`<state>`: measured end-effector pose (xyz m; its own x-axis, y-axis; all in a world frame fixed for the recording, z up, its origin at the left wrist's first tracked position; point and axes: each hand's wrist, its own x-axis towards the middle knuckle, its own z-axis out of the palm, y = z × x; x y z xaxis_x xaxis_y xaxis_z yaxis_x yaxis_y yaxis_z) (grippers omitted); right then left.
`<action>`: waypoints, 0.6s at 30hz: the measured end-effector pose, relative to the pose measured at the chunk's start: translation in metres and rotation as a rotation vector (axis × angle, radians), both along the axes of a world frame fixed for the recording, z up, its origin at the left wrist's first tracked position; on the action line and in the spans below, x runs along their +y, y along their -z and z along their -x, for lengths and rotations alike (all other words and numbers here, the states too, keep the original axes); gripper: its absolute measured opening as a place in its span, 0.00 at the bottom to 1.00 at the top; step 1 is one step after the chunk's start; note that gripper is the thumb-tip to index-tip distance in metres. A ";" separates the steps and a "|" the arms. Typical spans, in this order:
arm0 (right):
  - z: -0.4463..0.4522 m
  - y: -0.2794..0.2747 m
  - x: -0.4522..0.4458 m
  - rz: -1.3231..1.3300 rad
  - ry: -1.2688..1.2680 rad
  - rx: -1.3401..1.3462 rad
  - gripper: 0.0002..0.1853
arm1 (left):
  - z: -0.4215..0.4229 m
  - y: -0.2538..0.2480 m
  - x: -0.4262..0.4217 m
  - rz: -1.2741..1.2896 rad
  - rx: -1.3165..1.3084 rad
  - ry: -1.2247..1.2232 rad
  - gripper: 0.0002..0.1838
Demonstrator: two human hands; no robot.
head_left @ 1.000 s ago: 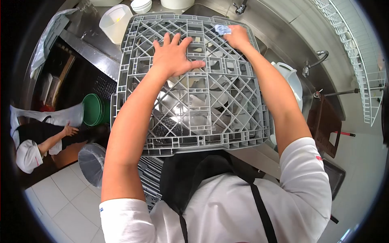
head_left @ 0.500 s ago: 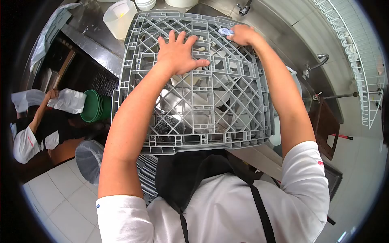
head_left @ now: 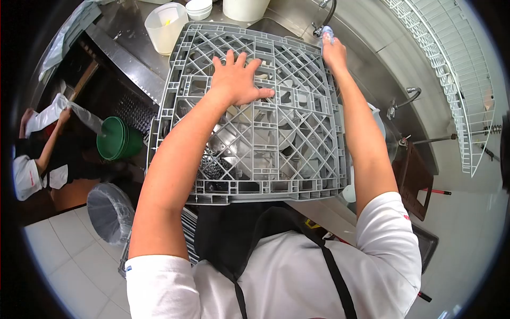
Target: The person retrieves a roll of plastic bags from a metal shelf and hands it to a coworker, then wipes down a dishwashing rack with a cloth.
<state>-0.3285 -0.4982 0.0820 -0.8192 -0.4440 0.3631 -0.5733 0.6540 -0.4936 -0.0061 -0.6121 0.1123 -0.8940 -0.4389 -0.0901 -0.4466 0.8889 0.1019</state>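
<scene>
A large grey plastic crate with a lattice face lies in front of me over the metal sink counter. My left hand rests flat on the lattice, fingers spread, holding nothing. Beyond the crate's far right corner, my right hand is closed around a crumpled blue-and-white cloth. It is close beside a tap. Through the lattice I see pale and shiny shapes, partly hidden, that I cannot make out.
A translucent plastic tub and white bowls stand behind the crate. On the right are a second tap and a white wire rack. A co-worker handles plastic near green buckets; a lined bin stands below.
My right hand has moved from the crate's lattice out to the tap, carrying the cloth. My left hand stays on the crate. The co-worker has lifted the plastic and spread it wider.
</scene>
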 end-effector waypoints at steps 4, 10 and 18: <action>-0.030 -0.011 0.004 -0.691 -0.254 0.090 0.23 | 0.000 -0.001 0.001 -0.010 -0.003 0.002 0.59; -0.033 -0.005 -0.015 -0.807 -0.191 -0.069 0.22 | 0.000 0.005 0.001 0.000 0.021 -0.007 0.58; -0.023 0.042 -0.015 -0.512 -0.119 0.014 0.15 | -0.001 0.000 0.001 -0.028 0.047 -0.016 0.55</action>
<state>-0.3059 -0.5129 0.0404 -0.7487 -0.6573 0.0859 -0.6627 0.7393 -0.1192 -0.0050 -0.6112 0.1121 -0.8905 -0.4510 -0.0606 -0.4548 0.8782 0.1477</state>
